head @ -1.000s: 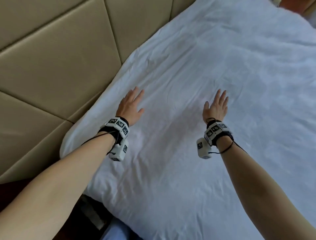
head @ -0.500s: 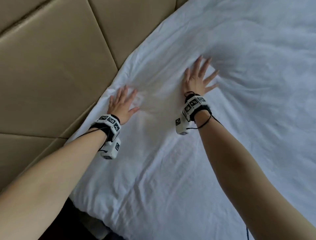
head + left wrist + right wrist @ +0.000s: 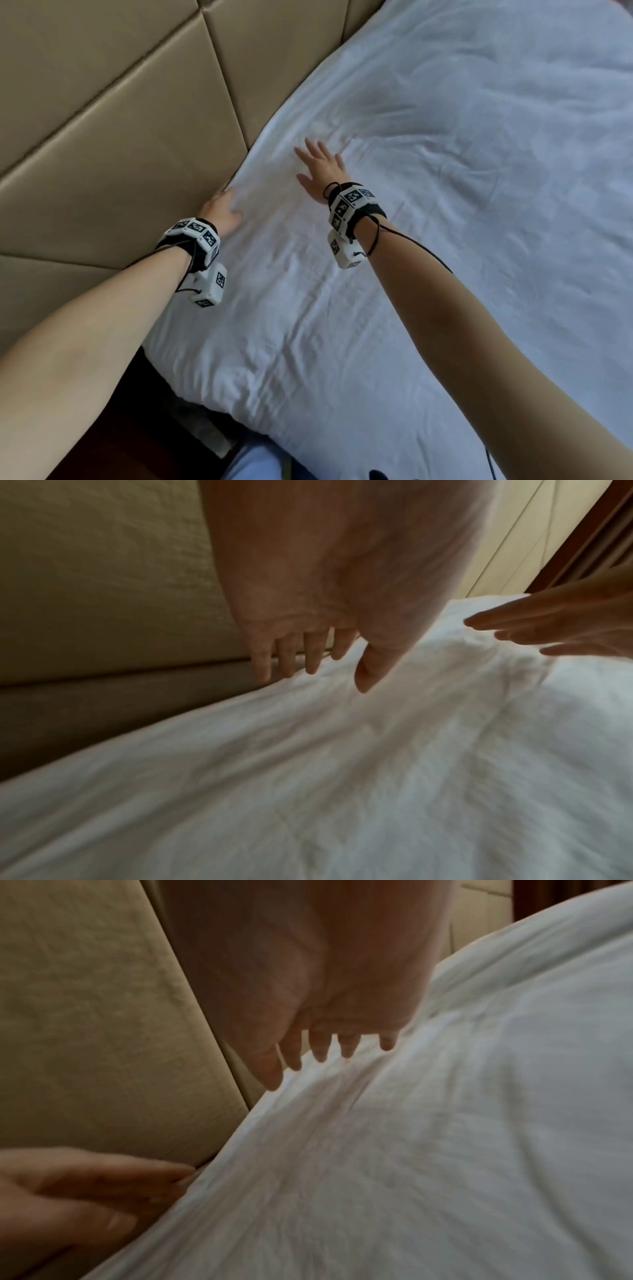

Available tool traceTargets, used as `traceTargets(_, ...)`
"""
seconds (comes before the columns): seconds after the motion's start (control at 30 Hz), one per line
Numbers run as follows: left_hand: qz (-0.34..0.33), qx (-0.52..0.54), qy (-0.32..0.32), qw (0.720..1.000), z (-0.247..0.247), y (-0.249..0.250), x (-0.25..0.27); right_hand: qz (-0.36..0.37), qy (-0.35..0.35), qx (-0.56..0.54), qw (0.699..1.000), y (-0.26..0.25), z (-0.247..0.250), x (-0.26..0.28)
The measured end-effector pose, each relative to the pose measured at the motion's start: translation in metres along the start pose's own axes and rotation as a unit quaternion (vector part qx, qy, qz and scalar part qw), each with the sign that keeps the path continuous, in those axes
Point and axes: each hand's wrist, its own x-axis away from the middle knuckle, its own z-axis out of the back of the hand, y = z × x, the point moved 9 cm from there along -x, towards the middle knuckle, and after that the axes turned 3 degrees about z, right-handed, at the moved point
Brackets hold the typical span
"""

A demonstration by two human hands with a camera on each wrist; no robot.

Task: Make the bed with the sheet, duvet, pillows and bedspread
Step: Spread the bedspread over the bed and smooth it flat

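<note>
A wrinkled white sheet (image 3: 428, 205) covers the bed up to the tan padded headboard (image 3: 120, 120). My left hand (image 3: 222, 212) lies with straight fingers at the sheet's edge, right where it meets the headboard; in the left wrist view its fingertips (image 3: 291, 664) point down into that seam. My right hand (image 3: 320, 168) is flat on the sheet a little further along, fingers spread and straight (image 3: 322, 1050). Neither hand holds any cloth. No duvet, pillows or bedspread are in view.
The headboard runs along the left of the bed. A dark gap (image 3: 144, 421) with floor lies beside the bed's near corner, and a light blue cloth (image 3: 253, 462) shows at the bottom edge. Dark wood trim (image 3: 589, 542) stands far back.
Both hands slid across the sheet toward the headboard. The left hand reached the sheet's edge at the headboard seam; the right hand moved left and turned toward the same edge.
</note>
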Motion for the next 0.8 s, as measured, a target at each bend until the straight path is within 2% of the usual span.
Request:
traceTargets(0.1, -0.040, -0.028, 0.009, 0.999, 0.016, 0.034, 0.028, -0.059, 0.049, -0.037, 0.996, 0.027, 0.021, 0.055)
traceTargets(0.27, -0.138, -0.075, 0.006, 0.988, 0.016, 0.112, 0.085, -0.180, 0.064, -0.077, 0.979, 0.089, 0.032, 0.177)
traceTargets(0.4, -0.213, -0.085, -0.006, 0.973, -0.003, 0.190, 0.150, -0.281, 0.091, -0.098, 0.950, 0.141, 0.033, 0.310)
traceTargets(0.57, -0.311, -0.128, -0.032, 0.941, -0.051, 0.271, 0.242, -0.353, 0.116, -0.117, 0.921, 0.182, 0.014, 0.476)
traceTargets(0.63, -0.345, -0.136, -0.024, 0.928, -0.071, 0.302, 0.285, -0.370, 0.131, -0.111, 0.913, 0.195, 0.004, 0.544)
traceTargets(0.8, -0.449, -0.141, -0.022, 0.882, -0.155, 0.380, 0.428, -0.456, 0.199, -0.130, 0.858, 0.224, -0.033, 0.745)
